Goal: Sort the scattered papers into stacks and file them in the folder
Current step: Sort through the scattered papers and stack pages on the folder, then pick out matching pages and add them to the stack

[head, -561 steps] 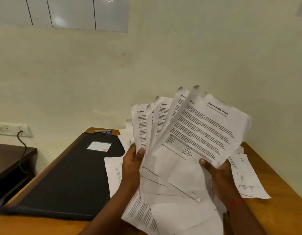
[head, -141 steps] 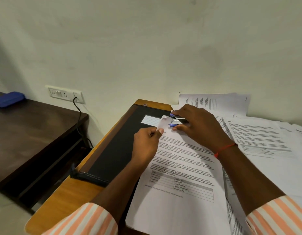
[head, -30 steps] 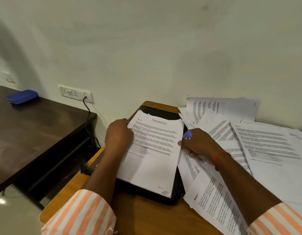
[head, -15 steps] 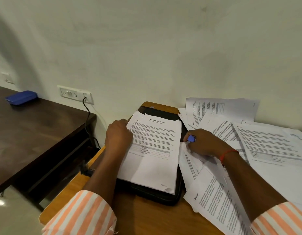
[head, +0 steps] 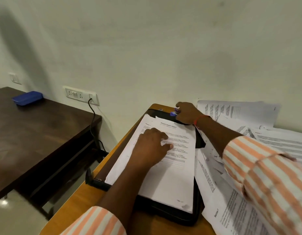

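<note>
While the left hand [head: 152, 146] rests on the stack of papers [head: 165, 180], fingers loosely bent and gripping nothing, the right hand [head: 187, 114] reaches to the folder's [head: 179, 216] twelve o'clock edge with its fingers curled round a small blue stapler [head: 173, 113]. That stack lies squarely on the black folder, which sits on the nine o'clock side of the tabletop [head: 75, 206]. The loose sheets [head: 231, 217] sprawl overlapping from one round to five o'clock, the far ones up against the wall. From where I stand the paper looks light, limp and slick. A single sheet would droop if lifted by one corner and slide off its neighbours at a nudge. I'd take each bundle by both long edges, or pinch it near the top corner, and tap it square before it goes in. The folder looks stiff enough to carry the stack flat.
</note>
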Demonstrator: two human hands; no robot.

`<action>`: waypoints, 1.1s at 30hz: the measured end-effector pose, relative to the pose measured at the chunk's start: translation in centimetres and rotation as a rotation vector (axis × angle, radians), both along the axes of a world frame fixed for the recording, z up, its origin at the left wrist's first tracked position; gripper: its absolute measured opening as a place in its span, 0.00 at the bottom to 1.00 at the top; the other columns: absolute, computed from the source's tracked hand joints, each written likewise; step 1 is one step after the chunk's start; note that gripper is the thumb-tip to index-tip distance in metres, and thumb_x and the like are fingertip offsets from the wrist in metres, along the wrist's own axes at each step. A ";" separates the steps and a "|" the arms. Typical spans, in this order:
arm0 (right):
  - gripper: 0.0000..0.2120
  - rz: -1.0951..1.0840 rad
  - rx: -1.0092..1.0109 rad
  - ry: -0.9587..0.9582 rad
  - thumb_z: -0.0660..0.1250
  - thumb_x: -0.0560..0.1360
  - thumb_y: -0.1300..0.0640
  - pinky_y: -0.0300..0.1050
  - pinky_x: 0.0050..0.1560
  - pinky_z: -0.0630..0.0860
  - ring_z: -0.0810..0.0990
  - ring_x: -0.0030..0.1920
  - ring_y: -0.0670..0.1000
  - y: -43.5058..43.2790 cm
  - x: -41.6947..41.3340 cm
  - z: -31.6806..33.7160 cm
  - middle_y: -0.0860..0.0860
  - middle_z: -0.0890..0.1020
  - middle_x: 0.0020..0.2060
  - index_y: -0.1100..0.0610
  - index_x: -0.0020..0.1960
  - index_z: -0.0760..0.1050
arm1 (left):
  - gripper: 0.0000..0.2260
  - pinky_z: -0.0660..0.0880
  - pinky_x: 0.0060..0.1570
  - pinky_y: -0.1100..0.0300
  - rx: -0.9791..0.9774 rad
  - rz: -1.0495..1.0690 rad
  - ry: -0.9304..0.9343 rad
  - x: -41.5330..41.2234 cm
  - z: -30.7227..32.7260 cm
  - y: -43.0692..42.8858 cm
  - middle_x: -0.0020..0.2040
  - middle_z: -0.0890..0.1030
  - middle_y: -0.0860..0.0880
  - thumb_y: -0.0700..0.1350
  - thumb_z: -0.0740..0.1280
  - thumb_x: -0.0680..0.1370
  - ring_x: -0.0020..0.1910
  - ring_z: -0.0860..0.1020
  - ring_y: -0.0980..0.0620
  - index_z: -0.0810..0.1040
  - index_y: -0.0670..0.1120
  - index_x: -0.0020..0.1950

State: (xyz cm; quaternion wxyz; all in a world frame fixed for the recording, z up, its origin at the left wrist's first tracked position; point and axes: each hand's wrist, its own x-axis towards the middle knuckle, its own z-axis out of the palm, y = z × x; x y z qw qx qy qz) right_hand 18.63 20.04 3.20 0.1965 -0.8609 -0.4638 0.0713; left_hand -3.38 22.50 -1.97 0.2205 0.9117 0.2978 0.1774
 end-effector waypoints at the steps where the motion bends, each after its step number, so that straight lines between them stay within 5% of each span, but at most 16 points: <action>1: 0.20 0.000 0.030 -0.026 0.71 0.73 0.59 0.49 0.57 0.76 0.77 0.58 0.62 1.1 0.7 -0.6 0.62 0.79 0.59 0.62 0.64 0.74 | 0.20 0.63 0.73 0.53 0.006 -0.007 -0.002 -0.1 -0.1 0.1 0.69 0.75 0.54 0.61 0.70 0.77 0.70 0.70 0.52 0.79 0.55 0.67; 6: 0.15 0.004 0.113 -0.077 0.69 0.75 0.67 0.49 0.62 0.73 0.77 0.60 0.62 5.1 3.5 -2.4 0.62 0.81 0.59 0.62 0.61 0.79 | 0.20 0.64 0.73 0.54 0.001 -0.062 0.017 0.0 -0.3 0.9 0.70 0.74 0.55 0.61 0.69 0.78 0.70 0.69 0.53 0.78 0.56 0.68; 18: 0.20 0.008 0.113 -0.029 0.69 0.74 0.66 0.45 0.64 0.71 0.77 0.62 0.58 5.8 6.9 -3.3 0.59 0.80 0.62 0.62 0.66 0.75 | 0.21 0.64 0.72 0.54 0.044 -0.115 0.083 -0.2 -0.5 2.3 0.71 0.73 0.55 0.62 0.68 0.78 0.71 0.68 0.53 0.77 0.57 0.69; 25: 0.13 -0.065 0.274 -0.065 0.66 0.74 0.70 0.49 0.59 0.75 0.79 0.54 0.56 -8.6 5.2 -2.1 0.56 0.82 0.52 0.62 0.56 0.79 | 0.21 0.62 0.70 0.57 0.113 -0.135 0.059 -0.6 0.9 -0.3 0.70 0.76 0.52 0.60 0.70 0.78 0.70 0.71 0.52 0.79 0.55 0.68; 33: 0.14 -0.325 0.215 -0.146 0.65 0.74 0.63 0.48 0.60 0.72 0.78 0.58 0.57 -27.3 0.5 -3.1 0.55 0.81 0.55 0.58 0.59 0.78 | 0.17 0.70 0.60 0.59 0.019 -0.403 0.005 3.5 3.6 -13.9 0.63 0.79 0.54 0.59 0.71 0.77 0.64 0.75 0.54 0.81 0.54 0.63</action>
